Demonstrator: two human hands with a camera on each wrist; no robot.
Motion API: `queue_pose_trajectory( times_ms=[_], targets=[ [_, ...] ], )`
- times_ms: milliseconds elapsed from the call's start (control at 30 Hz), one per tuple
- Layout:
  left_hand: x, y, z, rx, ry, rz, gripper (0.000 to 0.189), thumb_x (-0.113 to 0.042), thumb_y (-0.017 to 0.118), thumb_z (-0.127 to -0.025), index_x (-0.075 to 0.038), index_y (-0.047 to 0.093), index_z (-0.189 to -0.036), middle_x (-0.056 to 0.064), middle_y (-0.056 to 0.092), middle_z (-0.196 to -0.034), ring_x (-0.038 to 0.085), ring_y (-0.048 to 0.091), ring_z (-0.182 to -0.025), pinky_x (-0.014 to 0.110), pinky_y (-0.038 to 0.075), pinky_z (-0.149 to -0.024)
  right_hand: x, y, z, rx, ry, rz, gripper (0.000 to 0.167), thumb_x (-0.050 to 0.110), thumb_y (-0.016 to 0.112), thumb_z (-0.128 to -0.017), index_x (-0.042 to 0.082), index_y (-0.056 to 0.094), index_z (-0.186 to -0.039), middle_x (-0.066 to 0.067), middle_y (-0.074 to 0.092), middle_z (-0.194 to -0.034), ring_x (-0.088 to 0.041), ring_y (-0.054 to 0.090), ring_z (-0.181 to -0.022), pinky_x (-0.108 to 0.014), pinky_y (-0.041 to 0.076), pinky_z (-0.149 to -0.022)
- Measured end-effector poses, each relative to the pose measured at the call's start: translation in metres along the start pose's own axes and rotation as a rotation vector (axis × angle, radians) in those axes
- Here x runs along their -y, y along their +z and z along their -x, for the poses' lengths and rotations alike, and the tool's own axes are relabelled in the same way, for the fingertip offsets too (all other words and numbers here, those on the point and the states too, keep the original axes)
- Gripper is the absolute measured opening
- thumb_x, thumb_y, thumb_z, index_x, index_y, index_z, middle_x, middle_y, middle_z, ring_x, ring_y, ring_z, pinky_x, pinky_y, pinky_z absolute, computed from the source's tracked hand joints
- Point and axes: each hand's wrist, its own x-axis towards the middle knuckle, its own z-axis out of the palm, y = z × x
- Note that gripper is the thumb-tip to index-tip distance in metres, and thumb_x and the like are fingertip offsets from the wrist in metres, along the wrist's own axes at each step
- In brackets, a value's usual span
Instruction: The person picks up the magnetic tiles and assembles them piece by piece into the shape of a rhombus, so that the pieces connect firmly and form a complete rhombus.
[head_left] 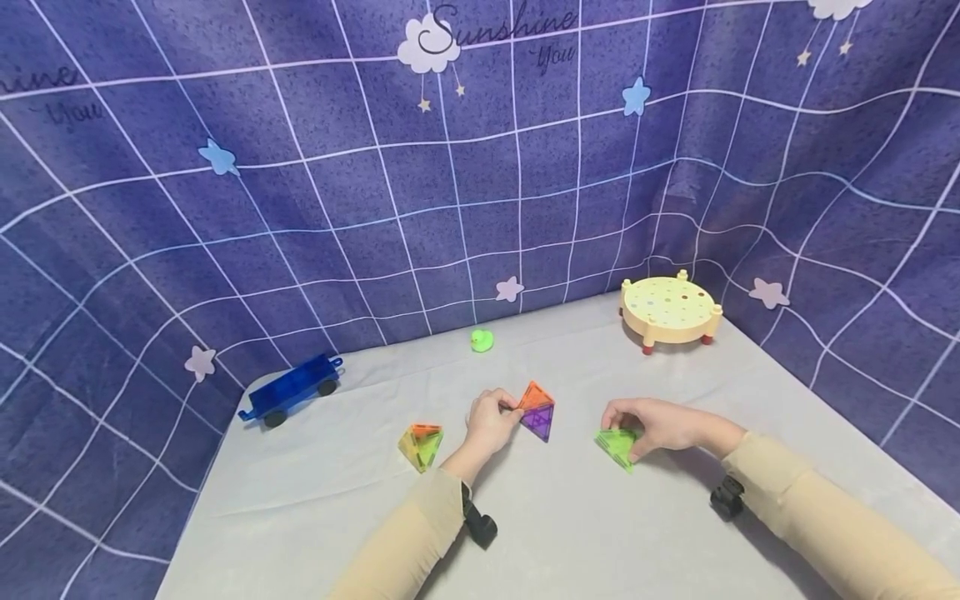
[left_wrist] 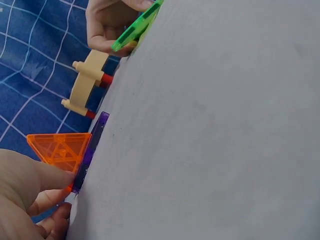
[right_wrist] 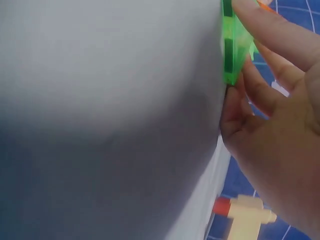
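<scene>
In the head view my left hand (head_left: 491, 422) pinches an orange triangular magnetic tile (head_left: 536, 397) at its left corner. A purple triangular tile (head_left: 538, 422) joins it along one edge. From the left wrist the orange tile (left_wrist: 62, 146) stands up at an angle from the purple tile (left_wrist: 92, 150), which lies flat on the table. To the right, my right hand (head_left: 660, 425) grips a green triangular tile (head_left: 617, 447) between thumb and fingers. The right wrist view shows the green tile (right_wrist: 231, 47) at the table surface, partly covered by the fingers.
Left of my left hand stands a small pyramid (head_left: 422, 447) of yellow, orange and green tiles. A blue toy wagon (head_left: 291, 389) is at the back left, a green toy duck (head_left: 482, 340) at the back middle. A round cream toy table (head_left: 670, 310) with red feet occupies the back right.
</scene>
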Motion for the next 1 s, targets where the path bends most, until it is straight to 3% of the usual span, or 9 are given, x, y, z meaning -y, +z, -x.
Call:
queue_pose_trajectory(
  times_ms=[200,400,767,900,1000],
  targets=[
    [-0.003,-0.002,0.002,-0.014,-0.019,-0.037,0.015,-0.018,0.081,-0.087,-0.017,0.066,-0.084,-0.002,0.062,-0.092,0.027,0.057,-0.099,0.053,0.035,-0.091,0.002,0.003,-0.016,-0.068,0.020,0.011,0.038,0.000,0.082,-0.079,0.008,0.064,-0.111,0.000,0.066,-0.105,-0.021,0.062,-0.100,-0.042,0.051,-0.092],
    [-0.004,-0.002,0.004,-0.022,-0.013,-0.034,0.014,-0.018,0.081,-0.086,-0.017,0.067,-0.084,-0.001,0.063,-0.093,0.028,0.058,-0.101,0.054,0.034,-0.092,0.004,0.002,-0.035,-0.090,0.034,0.058,0.030,0.000,0.080,-0.082,0.005,0.070,-0.109,0.002,0.070,-0.102,-0.016,0.064,-0.097,-0.038,0.053,-0.091],
    [-0.002,-0.003,0.003,-0.027,0.000,-0.019,0.014,-0.017,0.081,-0.087,-0.017,0.067,-0.084,-0.001,0.064,-0.094,0.030,0.058,-0.103,0.055,0.034,-0.094,0.009,-0.002,-0.072,-0.116,-0.046,0.067,0.021,-0.004,0.078,-0.082,0.009,0.068,-0.095,0.003,0.067,-0.093,-0.016,0.062,-0.092,-0.045,0.052,-0.090],
    [0.000,-0.003,0.002,-0.016,0.030,0.024,0.014,-0.012,0.081,-0.086,-0.012,0.067,-0.084,0.001,0.063,-0.090,0.026,0.058,-0.094,0.049,0.040,-0.092,0.014,0.000,-0.082,-0.146,-0.056,0.109,0.021,-0.002,0.079,-0.082,0.010,0.067,-0.095,0.002,0.064,-0.094,-0.021,0.061,-0.090,-0.044,0.052,-0.086],
    [0.002,-0.004,0.001,0.000,0.057,0.067,0.014,-0.007,0.080,-0.086,-0.009,0.067,-0.083,0.001,0.063,-0.086,0.020,0.057,-0.084,0.040,0.046,-0.082,0.014,0.001,-0.088,-0.170,-0.072,0.139,0.021,0.000,0.080,-0.082,0.011,0.067,-0.094,0.003,0.062,-0.093,-0.022,0.060,-0.089,-0.039,0.052,-0.083]
  ],
)
